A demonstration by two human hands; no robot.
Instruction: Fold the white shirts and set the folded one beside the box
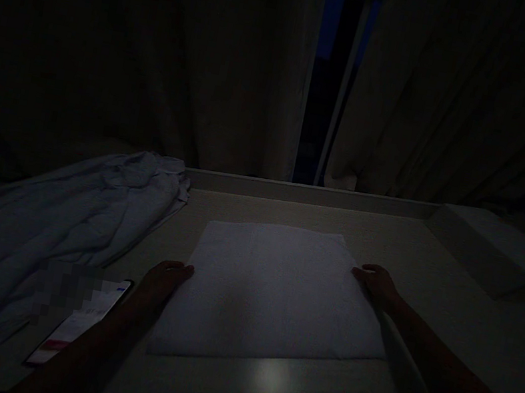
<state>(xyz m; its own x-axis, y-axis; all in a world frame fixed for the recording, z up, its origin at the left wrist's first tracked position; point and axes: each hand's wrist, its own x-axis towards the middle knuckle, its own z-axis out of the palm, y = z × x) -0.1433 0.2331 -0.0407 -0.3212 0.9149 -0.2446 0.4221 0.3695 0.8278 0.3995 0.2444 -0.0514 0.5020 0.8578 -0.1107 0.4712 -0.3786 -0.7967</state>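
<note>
towel [270, 293] lies flat on the middle of the table [435, 254]. left hand [166, 281] and right hand [376, 283] rest open-fingered at its side edges, grasping nothing; better press evenly outward so no wrinkle remains.

Bare tabletop [389, 229] lies open beyond the towel [271, 289]; crumpled sheet [61, 215] blocks left, raised block [492, 247] right.

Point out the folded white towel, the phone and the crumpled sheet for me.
folded white towel [271, 289]: head view, middle of its flat top.
phone [81, 320]: head view, lit screen, left of the left forearm.
crumpled sheet [88, 206]: head view, on its wrinkled folds at far left.
</note>
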